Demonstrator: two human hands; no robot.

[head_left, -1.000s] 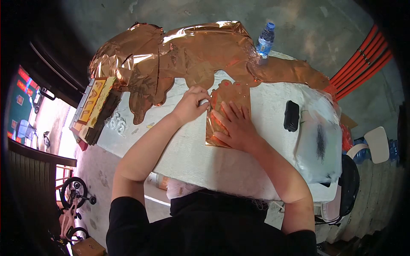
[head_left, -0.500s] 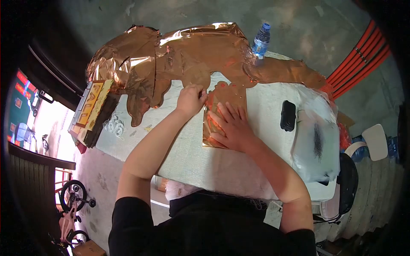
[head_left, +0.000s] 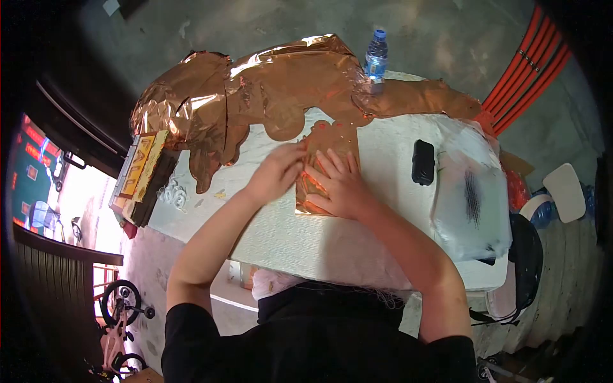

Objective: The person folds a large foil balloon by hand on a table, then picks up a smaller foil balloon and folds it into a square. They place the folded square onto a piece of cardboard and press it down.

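Observation:
A small rectangular copper-coloured foil piece (head_left: 348, 140), with a cut-out, scalloped upper-left corner and small red marks, lies on the white-covered table (head_left: 274, 236). My right hand (head_left: 341, 189) presses on it, palm down and fingers spread. At its left edge is my left hand (head_left: 274, 173), slightly blurred, fingers bent and drawn together; whatever they may pinch is hidden. Beyond both hands a large shiny copper foil sheet (head_left: 287, 83) with wavy cut edges stretches across the far side of the table.
A water bottle (head_left: 377, 56) stands at the far edge. On the right are a black case (head_left: 423, 162) and a plastic-wrapped bundle (head_left: 469, 198). Left are a stack with a yellow panel (head_left: 142, 172) and white string (head_left: 174, 195). Red tubes (head_left: 527, 64) rise at right.
My left hand has moved down along the foil piece's left edge, from its upper corner to beside my right fingers. The right hand stays flat on the piece. The whole view has shifted slightly.

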